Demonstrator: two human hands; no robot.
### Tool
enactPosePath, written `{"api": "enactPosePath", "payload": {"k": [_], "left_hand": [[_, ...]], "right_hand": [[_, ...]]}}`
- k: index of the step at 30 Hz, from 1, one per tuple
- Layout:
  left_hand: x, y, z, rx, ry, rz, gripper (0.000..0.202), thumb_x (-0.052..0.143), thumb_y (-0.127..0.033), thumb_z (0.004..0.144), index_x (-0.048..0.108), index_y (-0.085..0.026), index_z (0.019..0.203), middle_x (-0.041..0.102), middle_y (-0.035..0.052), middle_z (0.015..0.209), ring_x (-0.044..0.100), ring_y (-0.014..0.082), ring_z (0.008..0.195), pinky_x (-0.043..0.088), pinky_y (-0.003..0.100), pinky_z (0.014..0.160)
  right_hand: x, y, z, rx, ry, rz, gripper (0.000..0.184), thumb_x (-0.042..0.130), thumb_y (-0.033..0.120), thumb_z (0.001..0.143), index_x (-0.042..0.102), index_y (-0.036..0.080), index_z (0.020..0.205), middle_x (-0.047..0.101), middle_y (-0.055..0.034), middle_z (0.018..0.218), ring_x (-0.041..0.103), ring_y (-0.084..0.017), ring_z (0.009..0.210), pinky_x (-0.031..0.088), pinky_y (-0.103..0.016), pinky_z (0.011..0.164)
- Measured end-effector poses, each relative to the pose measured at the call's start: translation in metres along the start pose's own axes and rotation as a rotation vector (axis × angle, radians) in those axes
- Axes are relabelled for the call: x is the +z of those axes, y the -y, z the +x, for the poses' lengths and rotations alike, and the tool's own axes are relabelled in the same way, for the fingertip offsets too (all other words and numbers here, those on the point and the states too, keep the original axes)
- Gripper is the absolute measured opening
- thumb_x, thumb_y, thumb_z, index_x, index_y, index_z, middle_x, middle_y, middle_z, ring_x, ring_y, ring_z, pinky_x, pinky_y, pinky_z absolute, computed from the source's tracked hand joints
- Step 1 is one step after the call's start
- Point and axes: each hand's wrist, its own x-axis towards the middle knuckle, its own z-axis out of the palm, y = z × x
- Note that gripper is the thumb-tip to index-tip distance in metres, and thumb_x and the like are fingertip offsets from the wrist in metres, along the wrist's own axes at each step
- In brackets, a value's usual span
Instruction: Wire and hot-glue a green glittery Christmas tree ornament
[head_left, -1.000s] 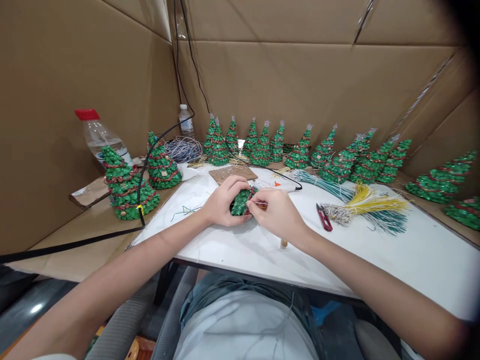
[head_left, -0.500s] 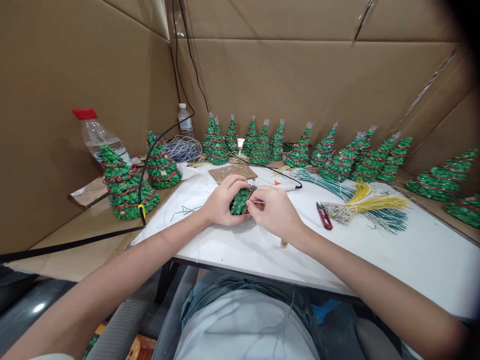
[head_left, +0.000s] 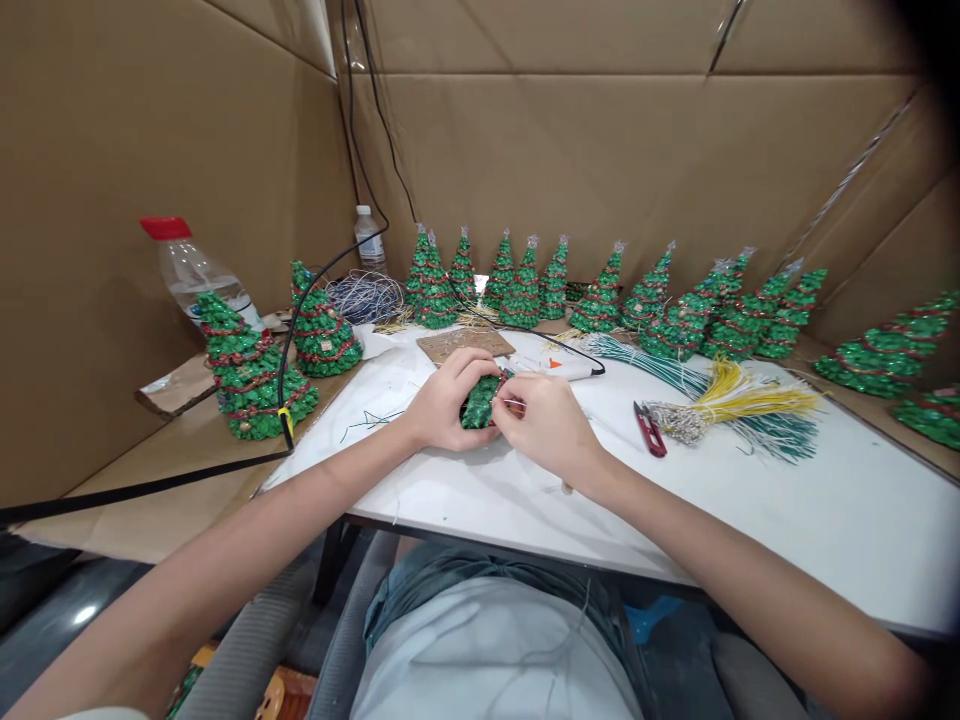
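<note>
My left hand (head_left: 446, 400) is wrapped round a small green Christmas tree (head_left: 480, 400) that lies on its side on the white table (head_left: 787, 510). My right hand (head_left: 544, 425) is closed in a pinch against the tree's right side, holding a thin wire or pin too small to make out well. Both hands rest just above the table near its front middle.
A row of several finished green trees (head_left: 525, 285) lines the back; two bigger ones (head_left: 251, 370) stand left. Red snips (head_left: 649, 430), a bundle of yellow and green wires (head_left: 735, 400), a brown board (head_left: 465, 345), a black cable (head_left: 285, 400) and water bottles (head_left: 191, 270) lie around. Cardboard walls enclose the table.
My right hand has shifted slightly left, closer in against the tree. The left hand keeps its hold.
</note>
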Motion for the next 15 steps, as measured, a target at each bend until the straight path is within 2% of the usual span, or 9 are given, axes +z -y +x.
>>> {"api": "enactPosePath", "payload": {"k": [11, 15], "left_hand": [[-0.0004, -0.0008, 0.0005, 0.000, 0.002, 0.006, 0.052, 0.065, -0.030, 0.062, 0.045, -0.020, 0.110, 0.052, 0.0129, 0.109, 0.052, 0.0278, 0.103, 0.046, 0.047, 0.087], [-0.0003, 0.0004, 0.0001, 0.000, -0.003, -0.002, 0.053, 0.065, -0.032, 0.062, 0.046, -0.020, 0.110, 0.052, 0.0127, 0.109, 0.052, 0.0280, 0.102, 0.047, 0.047, 0.087]], "right_hand": [[0.0040, -0.0014, -0.0012, -0.046, -0.015, 0.001, 0.020, 0.051, 0.012, 0.076, 0.057, 0.016, 0.058, 0.061, -0.0032, 0.063, 0.051, -0.013, 0.058, 0.036, -0.025, 0.060], [0.0028, -0.0044, -0.0044, -0.022, -0.028, 0.041, 0.010, 0.056, 0.017, 0.073, 0.060, 0.016, 0.064, 0.063, -0.0037, 0.067, 0.055, -0.015, 0.061, 0.039, -0.026, 0.062]]}}
